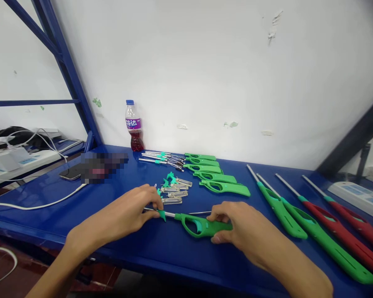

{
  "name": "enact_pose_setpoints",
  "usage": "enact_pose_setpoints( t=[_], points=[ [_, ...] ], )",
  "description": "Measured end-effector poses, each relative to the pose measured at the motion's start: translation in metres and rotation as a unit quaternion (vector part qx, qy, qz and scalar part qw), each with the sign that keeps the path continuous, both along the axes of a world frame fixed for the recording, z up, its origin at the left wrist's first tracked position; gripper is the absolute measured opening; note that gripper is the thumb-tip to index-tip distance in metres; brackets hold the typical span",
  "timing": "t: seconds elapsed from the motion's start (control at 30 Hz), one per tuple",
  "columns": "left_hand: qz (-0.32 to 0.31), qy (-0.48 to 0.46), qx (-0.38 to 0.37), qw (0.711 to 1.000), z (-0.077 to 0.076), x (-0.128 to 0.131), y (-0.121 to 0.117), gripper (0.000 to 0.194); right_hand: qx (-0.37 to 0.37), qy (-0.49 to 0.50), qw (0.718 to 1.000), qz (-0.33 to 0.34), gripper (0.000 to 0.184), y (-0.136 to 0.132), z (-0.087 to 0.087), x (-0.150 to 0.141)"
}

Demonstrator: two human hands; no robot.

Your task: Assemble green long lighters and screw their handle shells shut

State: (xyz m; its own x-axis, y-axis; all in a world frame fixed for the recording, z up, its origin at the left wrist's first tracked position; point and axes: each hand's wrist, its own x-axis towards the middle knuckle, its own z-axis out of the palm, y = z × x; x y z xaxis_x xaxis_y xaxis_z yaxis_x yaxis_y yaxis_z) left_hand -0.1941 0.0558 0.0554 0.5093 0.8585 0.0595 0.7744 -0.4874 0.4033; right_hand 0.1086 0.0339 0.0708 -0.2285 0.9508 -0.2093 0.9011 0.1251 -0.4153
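My right hand (233, 225) is closed around the handle of a green gas lighter (205, 227), which lies low over the blue table with its metal tube pointing left. A teal trigger shows inside the handle's loop. Between thumb and fingers, my left hand (139, 207) pinches a small teal plastic piece (162, 215) at the metal tube; whether it is fixed to the tube I cannot tell. Just beyond lie several clear fuel tanks (174, 193) and loose teal triggers (170, 179). A thin metal rod (200, 212) lies behind the lighter, partly hidden by my right hand.
Green handle shells (225, 188) and metal tubes with wires (155, 158) lie farther back. Assembled green lighters (282, 215) and red lighters (335, 229) lie at the right. A drink bottle (133, 126) stands by the wall. A phone (71, 171) and white cable (40, 205) are left.
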Motion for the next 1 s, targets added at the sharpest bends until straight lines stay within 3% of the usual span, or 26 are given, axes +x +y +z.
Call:
enact_pose_setpoints(
  t=[0.17, 0.33, 0.53, 0.8, 1.0],
  points=[
    [-0.026, -0.01, -0.01, 1.0, 0.001, 0.02, -0.01, 0.019, 0.004, 0.025, 1.0, 0.018, 0.033, -0.001, -0.002, 0.001],
    [-0.015, -0.002, -0.017, 1.0, -0.001, 0.022, -0.012, 0.011, -0.004, 0.037, 0.999, 0.035, 0.039, 0.002, -0.009, 0.007],
    [-0.032, -0.004, 0.0, 0.999, -0.006, 0.025, -0.013, 0.017, 0.009, 0.062, 0.994, 0.086, 0.032, 0.0, -0.012, 0.016],
    [-0.043, -0.06, 0.102, 0.992, -0.004, 0.03, -0.017, 0.019, 0.012, 0.096, 0.985, 0.143, 0.011, 0.002, 0.0, 0.021],
    [-0.087, -0.184, 0.238, 0.95, -0.002, 0.035, -0.014, 0.021, 0.018, 0.1, 0.986, 0.133, 0.029, -0.005, 0.014, 0.019]
  ],
)
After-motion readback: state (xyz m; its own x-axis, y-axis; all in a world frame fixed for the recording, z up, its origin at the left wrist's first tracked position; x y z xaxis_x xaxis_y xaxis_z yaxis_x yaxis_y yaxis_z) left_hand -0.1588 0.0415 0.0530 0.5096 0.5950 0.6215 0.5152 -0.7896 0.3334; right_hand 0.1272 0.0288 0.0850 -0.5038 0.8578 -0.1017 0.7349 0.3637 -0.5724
